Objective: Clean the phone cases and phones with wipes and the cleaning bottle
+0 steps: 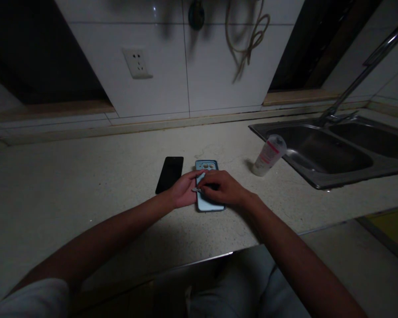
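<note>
A light blue phone case (210,206) with cutouts for the camera lies on the counter beneath my hands. My left hand (185,191) is palm up at the case's left side, its fingers stretched out and partly hidden behind my right hand. Over the case, my right hand (220,187) has its fingers pinched together on a small pale piece (196,190) at the left palm. The piece is too small and dark to name. Left of the case, a black smartphone (170,173) rests flat, close to my left hand.
A clear plastic cup (269,154) with pink print stands right of the case, near the steel double sink (318,182) and its tap (368,66). The pale counter (126,172) meets a tiled wall with a socket (136,63) and a hanging cord (248,48).
</note>
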